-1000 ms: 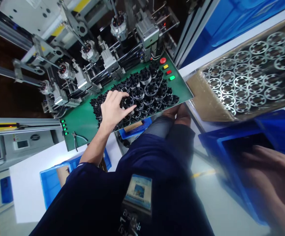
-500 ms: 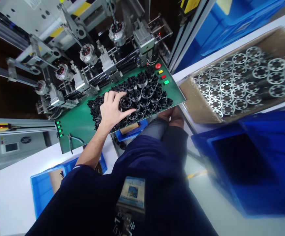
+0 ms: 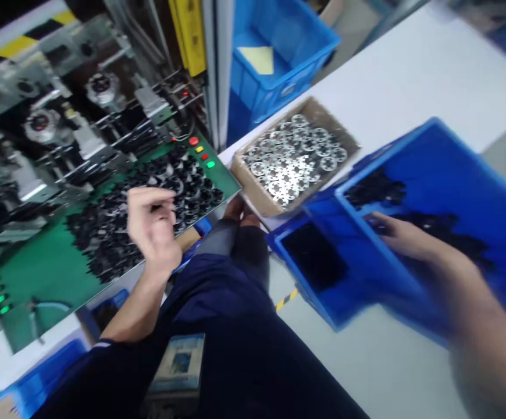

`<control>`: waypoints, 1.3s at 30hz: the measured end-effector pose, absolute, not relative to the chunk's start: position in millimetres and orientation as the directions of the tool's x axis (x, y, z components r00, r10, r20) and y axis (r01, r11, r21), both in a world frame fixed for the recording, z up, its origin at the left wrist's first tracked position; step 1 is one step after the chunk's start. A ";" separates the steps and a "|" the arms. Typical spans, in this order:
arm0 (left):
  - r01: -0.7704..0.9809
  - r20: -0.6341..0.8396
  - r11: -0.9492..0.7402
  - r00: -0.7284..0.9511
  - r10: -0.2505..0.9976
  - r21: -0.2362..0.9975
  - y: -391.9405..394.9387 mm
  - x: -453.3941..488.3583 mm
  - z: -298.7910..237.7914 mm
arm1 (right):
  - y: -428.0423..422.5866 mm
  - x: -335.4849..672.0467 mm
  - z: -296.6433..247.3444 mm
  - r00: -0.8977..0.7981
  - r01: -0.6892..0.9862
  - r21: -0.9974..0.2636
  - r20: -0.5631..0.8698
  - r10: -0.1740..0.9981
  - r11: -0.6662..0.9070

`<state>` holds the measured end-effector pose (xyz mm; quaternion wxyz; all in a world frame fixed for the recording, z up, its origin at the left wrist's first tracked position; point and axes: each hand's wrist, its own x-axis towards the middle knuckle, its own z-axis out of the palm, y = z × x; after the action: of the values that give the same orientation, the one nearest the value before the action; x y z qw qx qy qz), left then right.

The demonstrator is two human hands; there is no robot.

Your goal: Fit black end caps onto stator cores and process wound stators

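My left hand (image 3: pixel 152 224) is raised over a dense pile of black toothed ring-shaped parts (image 3: pixel 183 186) on the green machine table. Its fingers are curled in; a dark patch shows between them, and what it is I cannot make out. My right hand (image 3: pixel 403 235) reaches over the near wall of a large blue bin (image 3: pixel 436 151) on the right. Blurred by motion, its fingers close around a small black part (image 3: pixel 380 226). More loose black parts (image 3: pixel 440 227) lie in this bin.
A cardboard box (image 3: pixel 257 195) of silvery slotted rings (image 3: pixel 292 174) stands on the white table. Machine fixtures (image 3: pixel 89 137) line the back of the green table (image 3: pixel 39 262). Pliers (image 3: pixel 37 317) lie near its left front. Another blue crate (image 3: pixel 274 87) stands behind.
The view has swung right. My left hand has left the ring it was spread around, lifted, and curled its fingers. My right hand has come into view in the blue bin.
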<state>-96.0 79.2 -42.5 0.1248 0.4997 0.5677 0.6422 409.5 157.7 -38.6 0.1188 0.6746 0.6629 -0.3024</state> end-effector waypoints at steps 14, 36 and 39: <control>0.799 -0.229 -0.427 0.551 0.803 0.423 383.1 149.7 -102.6 | 159.4 451.1 -46.3 -0.157 0.815 -0.438 -0.796 0.584 -0.379; -0.588 -0.263 0.383 0.282 0.923 0.713 200.6 42.3 -87.8 | 161.0 477.9 -20.8 0.115 0.781 -0.546 -0.350 0.930 -0.302; -0.673 -0.263 0.428 0.339 0.903 0.603 127.7 4.8 -80.3 | 162.9 468.6 -5.2 0.204 0.779 -0.561 -0.197 0.959 -0.281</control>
<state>4.8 127.7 -80.3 0.7938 0.1988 0.2898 0.4964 468.6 162.9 -5.2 -0.1725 0.7564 0.5743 -0.2613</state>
